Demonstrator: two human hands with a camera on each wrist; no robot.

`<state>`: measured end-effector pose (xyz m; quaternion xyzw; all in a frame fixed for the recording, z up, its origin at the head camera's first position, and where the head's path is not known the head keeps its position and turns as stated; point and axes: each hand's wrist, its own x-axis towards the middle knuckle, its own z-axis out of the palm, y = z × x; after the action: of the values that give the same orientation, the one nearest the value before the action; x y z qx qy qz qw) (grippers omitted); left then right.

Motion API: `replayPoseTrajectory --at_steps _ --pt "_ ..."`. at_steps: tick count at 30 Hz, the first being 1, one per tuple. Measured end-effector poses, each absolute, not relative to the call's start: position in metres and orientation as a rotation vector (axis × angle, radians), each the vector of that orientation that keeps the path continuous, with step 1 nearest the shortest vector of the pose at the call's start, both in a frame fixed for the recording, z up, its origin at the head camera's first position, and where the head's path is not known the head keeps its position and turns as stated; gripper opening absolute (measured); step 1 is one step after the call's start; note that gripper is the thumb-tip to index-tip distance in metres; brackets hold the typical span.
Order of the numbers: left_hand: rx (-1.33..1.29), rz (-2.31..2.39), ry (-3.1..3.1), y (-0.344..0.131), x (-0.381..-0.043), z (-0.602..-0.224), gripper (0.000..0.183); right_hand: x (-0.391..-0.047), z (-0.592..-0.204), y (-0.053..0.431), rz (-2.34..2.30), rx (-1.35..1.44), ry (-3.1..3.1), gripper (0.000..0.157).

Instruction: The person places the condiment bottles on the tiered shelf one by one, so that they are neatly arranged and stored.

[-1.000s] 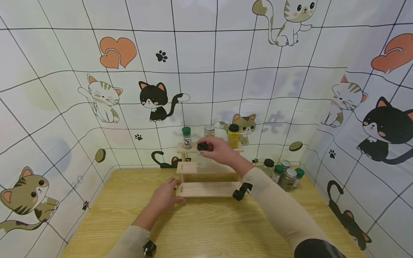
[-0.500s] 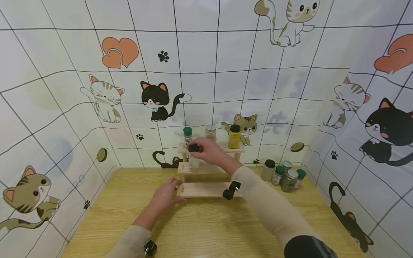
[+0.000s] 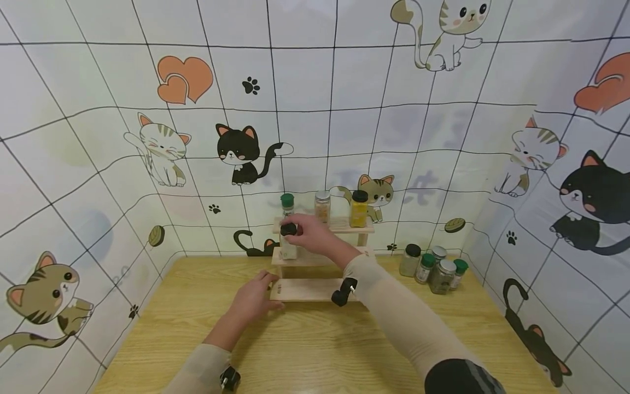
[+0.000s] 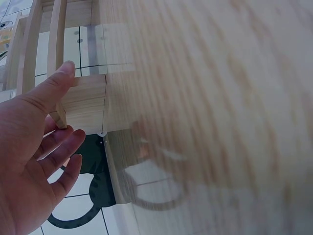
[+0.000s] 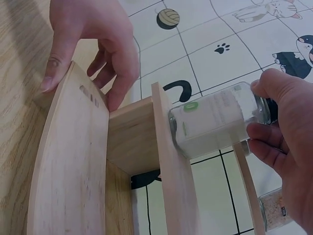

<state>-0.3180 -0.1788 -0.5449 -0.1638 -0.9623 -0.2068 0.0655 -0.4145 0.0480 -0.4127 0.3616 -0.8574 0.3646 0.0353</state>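
A three-tier wooden spice rack (image 3: 315,290) stands on the table. My left hand (image 3: 251,300) grips the left end of its lowest shelf; in the left wrist view the thumb lies over the board (image 4: 56,39) and the fingers are on its other side. My right hand (image 3: 315,235) pinches a clear glass spice jar (image 5: 210,120) by the neck, just under its black lid (image 3: 289,229). The jar's base meets the left end of the middle shelf (image 5: 171,166). Its white label faces the right wrist camera.
Along the top shelf stand a green-lidded jar (image 3: 287,202), a silver-lidded jar (image 3: 322,208) and a black-lidded yellow jar (image 3: 359,212). Several more jars (image 3: 443,278) cluster on the table right of the rack. A cat-print tiled wall covering (image 3: 315,126) rises behind.
My right hand has carried the black-lidded jar leftward along the middle shelf to its left end. The left hand keeps its grip on the lowest shelf.
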Motion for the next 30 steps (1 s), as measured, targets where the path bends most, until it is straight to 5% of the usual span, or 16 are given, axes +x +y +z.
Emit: replayPoseTrajectory --at_steps 19,30 --pt "-0.497 -0.642 -2.899 -0.179 -0.32 -0.547 0.076 -0.409 -0.415 0.045 1.187 1.057 -2.64 0.041" --pt "-0.499 -0.665 -2.887 -0.179 -0.318 -0.546 0.075 -0.406 -0.413 0.056 1.106 1.064 -2.632 0.058"
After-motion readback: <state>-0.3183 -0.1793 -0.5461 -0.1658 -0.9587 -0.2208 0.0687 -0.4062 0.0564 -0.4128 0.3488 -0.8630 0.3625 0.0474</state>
